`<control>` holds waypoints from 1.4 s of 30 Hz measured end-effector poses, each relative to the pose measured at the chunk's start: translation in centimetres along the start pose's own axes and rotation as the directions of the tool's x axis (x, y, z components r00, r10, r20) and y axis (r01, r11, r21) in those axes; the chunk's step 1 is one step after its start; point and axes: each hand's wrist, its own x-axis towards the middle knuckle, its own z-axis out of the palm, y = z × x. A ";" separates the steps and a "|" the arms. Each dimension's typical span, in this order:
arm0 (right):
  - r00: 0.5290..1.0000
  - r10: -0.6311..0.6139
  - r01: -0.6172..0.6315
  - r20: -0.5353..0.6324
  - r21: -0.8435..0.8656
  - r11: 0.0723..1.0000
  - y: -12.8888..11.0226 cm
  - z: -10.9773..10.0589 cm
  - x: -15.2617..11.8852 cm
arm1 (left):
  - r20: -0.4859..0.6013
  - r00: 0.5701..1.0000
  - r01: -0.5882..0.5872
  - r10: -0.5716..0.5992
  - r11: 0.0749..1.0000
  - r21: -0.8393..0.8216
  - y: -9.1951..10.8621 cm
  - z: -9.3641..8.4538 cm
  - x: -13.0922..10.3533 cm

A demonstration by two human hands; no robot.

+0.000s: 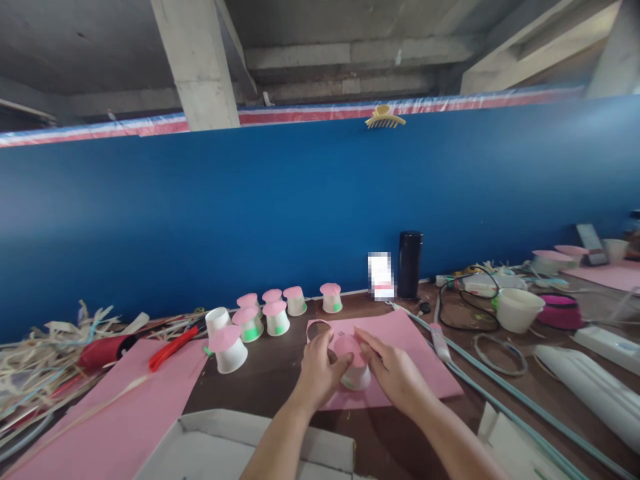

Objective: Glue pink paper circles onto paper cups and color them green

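Observation:
Upside down on a pink paper sheet [425, 363] stands a white paper cup [356, 381], capped by a pink paper disc [349, 348]. My left hand [320, 370] is closed at the left side of the disc, thumb against its front edge. From the right, my right hand [393, 368] presses its fingertips to the disc's edge. The hands cover part of the cup's sides. Behind my left hand, a thin curved pink paper strip [319, 323] rises from the sheet; whether my fingers touch it I cannot tell.
Several finished-looking cups with pink tops [276, 319] stand at the back left. A red-handled tool [173, 348] lies on another pink sheet [115, 413]. An open white box [220, 427] sits in front. A black bottle [410, 265], cables [520, 400] and a white cup [519, 312] are to the right.

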 end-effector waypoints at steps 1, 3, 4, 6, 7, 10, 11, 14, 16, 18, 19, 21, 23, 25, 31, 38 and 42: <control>1.000 0.018 -0.018 -0.013 0.011 1.000 0.0 0.0 0.1 | 0.001 1.000 0.004 -0.004 1.000 0.000 0.0 0.0 0.0; 0.998 0.052 -0.050 -0.042 0.033 0.998 0.2 -0.1 0.3 | 0.005 1.000 0.001 -0.001 1.000 -0.009 0.0 0.0 0.0; 0.996 0.068 -0.066 -0.056 0.045 0.997 0.3 -0.1 0.4 | 0.007 1.000 -0.007 0.007 1.000 -0.016 0.0 0.0 0.0; 0.992 0.096 -0.090 -0.077 0.073 0.993 0.5 0.0 0.5 | 0.002 1.000 -0.023 0.023 0.999 -0.031 0.0 0.0 0.0; 0.991 0.104 -0.097 -0.079 0.088 0.991 0.6 0.0 0.5 | -0.003 1.000 -0.025 0.025 0.999 -0.036 0.0 0.0 -0.1; 0.990 0.120 -0.111 -0.073 0.116 0.987 0.9 0.2 0.7 | -0.011 1.000 -0.011 0.011 0.999 -0.051 0.0 0.1 0.0; 0.990 0.126 -0.116 -0.071 0.121 0.986 1.0 0.3 0.7 | -0.012 1.000 -0.007 0.007 0.998 -0.058 0.0 0.1 0.0; 0.986 0.149 -0.139 -0.073 0.126 0.982 1.4 0.5 0.8 | -0.006 1.000 -0.012 0.011 0.997 -0.072 -0.1 0.2 0.0; 0.982 0.170 -0.159 -0.079 0.126 0.979 1.5 0.5 0.9 | -0.006 1.000 -0.016 0.016 0.996 -0.084 -0.2 0.3 0.0; 0.979 0.185 -0.174 -0.086 0.123 0.977 1.5 0.4 0.9 | -0.011 1.000 -0.025 0.024 0.994 -0.103 -0.2 0.3 0.1; 0.978 0.190 -0.179 -0.088 0.122 0.976 1.4 0.3 0.9 | -0.015 0.999 -0.030 0.029 0.994 -0.109 -0.2 0.3 0.1; 0.976 0.200 -0.189 -0.085 0.120 0.975 1.2 0.1 0.8 | -0.019 0.999 -0.038 0.036 0.994 -0.105 -0.1 0.3 0.0; 0.976 0.206 -0.197 -0.071 0.119 0.973 1.0 0.0 0.7 | -0.020 0.999 -0.034 0.032 0.996 -0.084 0.0 0.2 -0.1; 0.976 0.211 -0.204 -0.046 0.121 0.971 1.0 -0.1 0.7 | -0.019 1.000 -0.023 0.022 0.997 -0.069 0.2 0.2 -0.3; 0.962 0.271 -0.274 0.042 0.174 0.946 1.4 -0.1 0.7 | -0.008 1.000 0.023 -0.024 0.993 -0.113 0.2 0.2 -0.1; 0.955 0.293 -0.298 0.053 0.187 0.936 1.7 0.0 1.0 | 0.000 0.999 0.041 -0.042 0.976 -0.216 0.2 0.3 0.2; 0.953 0.297 -0.303 0.061 0.175 0.937 1.7 0.1 0.9 | -0.001 0.999 0.041 -0.043 0.975 -0.218 0.2 0.3 0.1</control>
